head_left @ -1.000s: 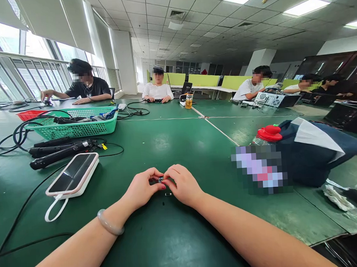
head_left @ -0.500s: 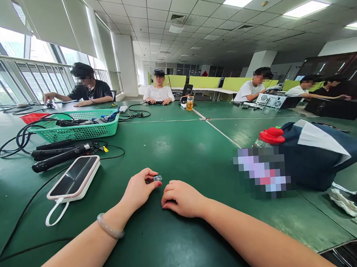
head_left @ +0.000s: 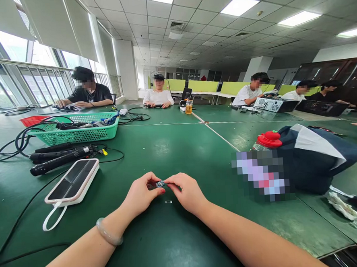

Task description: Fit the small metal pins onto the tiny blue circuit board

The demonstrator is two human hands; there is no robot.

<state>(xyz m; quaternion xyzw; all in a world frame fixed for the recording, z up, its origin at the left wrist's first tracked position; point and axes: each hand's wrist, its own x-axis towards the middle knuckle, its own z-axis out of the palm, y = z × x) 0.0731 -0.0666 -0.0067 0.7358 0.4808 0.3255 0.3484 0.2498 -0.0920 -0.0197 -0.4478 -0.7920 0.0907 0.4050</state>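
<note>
Pinched between the thumb and fingers of my left hand (head_left: 144, 192) is a small circuit board (head_left: 160, 183), dark with a fine white pattern. My right hand (head_left: 186, 189) has its thumb and index finger closed at the board's right edge. Both hands hover low over the green table (head_left: 175, 238), fingertips almost meeting. Just below them a tiny white-edged rectangular piece (head_left: 168, 201) lies flat on the table; its kind is too small to tell.
Left of my hands lie a phone (head_left: 74, 182) with a white strap, black rod-like tools (head_left: 60, 159) and a green basket (head_left: 76, 135) of cables. A red-capped bottle (head_left: 268, 139) and dark bag (head_left: 310, 161) stand right. Several people sit around the table.
My right hand has lifted from the table and come over to the board's right edge. The tiny rectangular piece now shows on the table where that hand rested nearby.
</note>
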